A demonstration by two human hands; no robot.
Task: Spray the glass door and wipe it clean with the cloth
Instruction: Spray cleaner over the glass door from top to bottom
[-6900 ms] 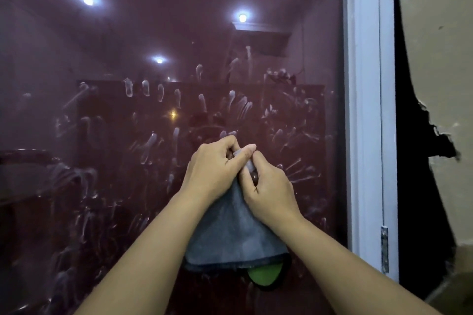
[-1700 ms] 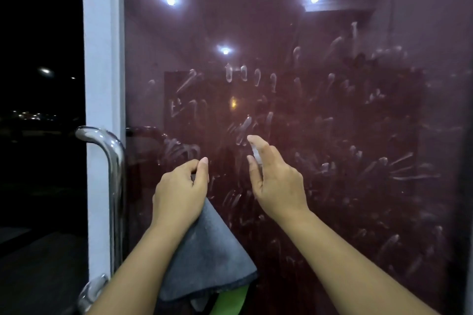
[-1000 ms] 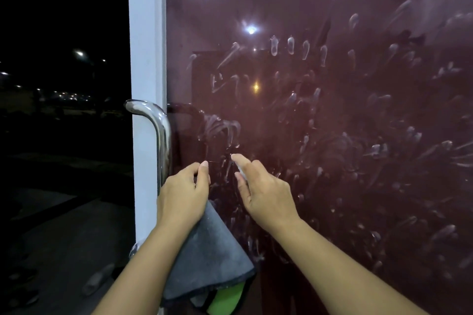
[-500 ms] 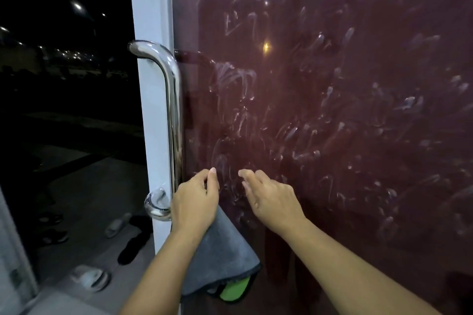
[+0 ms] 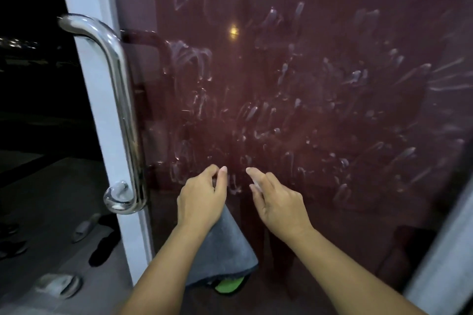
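The glass door [image 5: 320, 71] fills the view, dark reddish and covered with white finger-like smears. My left hand [image 5: 202, 202] is close to the glass, low and near the handle, and pinches the top of a grey cloth [image 5: 225, 250]. The cloth hangs below the hand and shows a green underside at its bottom edge. My right hand [image 5: 276, 204] is just to the right with its fingers stretched toward the glass. A small white piece [image 5: 256, 183] shows between its thumb and forefinger. No spray bottle is in view.
A curved steel pull handle [image 5: 120, 100] is fixed to the white door frame [image 5: 92, 59] at the left. Beyond the frame the outside is dark, with several sandals [image 5: 84, 227] lying on the pavement. A pale frame edge [image 5: 440, 250] runs along the lower right.
The view and both hands have dropped lower on the glass and shifted left toward the handle. Earlier the two hands were together on the cloth; now they are apart, and the left alone holds it.
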